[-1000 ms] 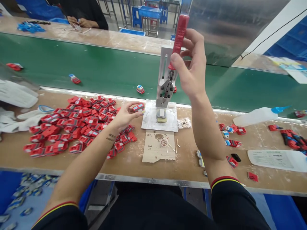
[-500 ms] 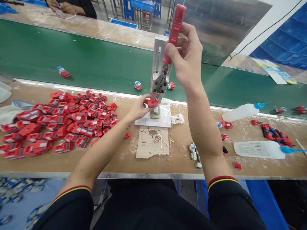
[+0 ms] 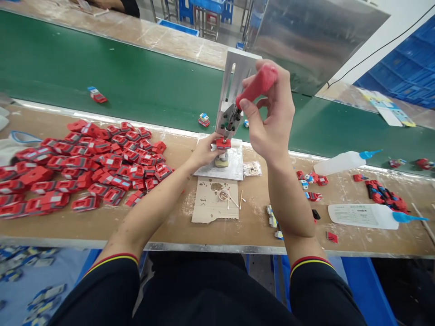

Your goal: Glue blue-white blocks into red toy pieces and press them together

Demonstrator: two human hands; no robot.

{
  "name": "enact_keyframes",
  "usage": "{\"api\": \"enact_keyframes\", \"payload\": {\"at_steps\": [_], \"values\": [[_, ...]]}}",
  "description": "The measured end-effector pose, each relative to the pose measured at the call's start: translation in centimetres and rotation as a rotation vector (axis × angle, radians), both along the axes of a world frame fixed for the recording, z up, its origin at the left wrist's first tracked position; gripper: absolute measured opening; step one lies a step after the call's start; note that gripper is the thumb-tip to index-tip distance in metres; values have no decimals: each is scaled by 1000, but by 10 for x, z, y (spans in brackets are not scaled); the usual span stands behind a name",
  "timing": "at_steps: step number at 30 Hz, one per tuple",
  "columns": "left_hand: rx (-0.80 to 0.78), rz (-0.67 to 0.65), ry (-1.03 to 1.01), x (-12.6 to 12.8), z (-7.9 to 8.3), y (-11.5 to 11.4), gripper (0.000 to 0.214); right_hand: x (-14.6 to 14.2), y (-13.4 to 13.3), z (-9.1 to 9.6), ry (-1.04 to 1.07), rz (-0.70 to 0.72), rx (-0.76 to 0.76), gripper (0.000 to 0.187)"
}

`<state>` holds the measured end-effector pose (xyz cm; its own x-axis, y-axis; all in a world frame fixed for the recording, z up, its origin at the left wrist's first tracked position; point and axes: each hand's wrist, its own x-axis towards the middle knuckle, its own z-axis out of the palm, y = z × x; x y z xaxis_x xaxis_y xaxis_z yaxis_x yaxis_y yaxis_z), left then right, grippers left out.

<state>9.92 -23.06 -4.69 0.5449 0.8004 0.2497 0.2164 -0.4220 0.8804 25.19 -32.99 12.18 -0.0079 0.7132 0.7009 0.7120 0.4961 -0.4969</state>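
Note:
My right hand (image 3: 272, 108) is closed round the red lever handle (image 3: 258, 85) of an upright metal toggle press (image 3: 234, 79). The lever leans toward me. My left hand (image 3: 206, 151) pinches a small red toy vehicle part (image 3: 223, 143) under the press's plunger, above a pale pad on the metal base plate (image 3: 236, 158). Left of that hand lies a big heap of similar red and grey parts (image 3: 98, 163). In front of the base is a stained piece of cardboard (image 3: 207, 206) with cotton swabs (image 3: 233, 200) and a small round ring-like item on it.
A green conveyor belt (image 3: 152, 86) runs behind, carrying a few small toy vehicles (image 3: 204, 120). Two white squeeze bottles (image 3: 360, 215) with blue nozzles lie at the right, near black and red parts (image 3: 385, 197). A co-worker's arm (image 3: 115, 5) rests across the belt.
My right hand has pulled the red lever down and toward me. The plunger now meets the red part, which my left hand still holds. The view has shifted slightly.

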Motion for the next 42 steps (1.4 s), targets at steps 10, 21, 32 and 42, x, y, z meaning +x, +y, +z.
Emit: {"api": "enact_keyframes", "payload": {"at_steps": [10,21,32,42], "values": [[30,-1,37,3,2,-2,43,-4,-23,-36,-83,18,77,45],[51,-59,-31,0,1,-5,37,1,-27,-53,-93,71,15,48],[29,-48,-67,2,-2,-7,37,1,-30,-63,-198,24,119,44],[51,-59,-23,0,-9,-10,52,0,-48,-101,154,72,-76,50]]}}
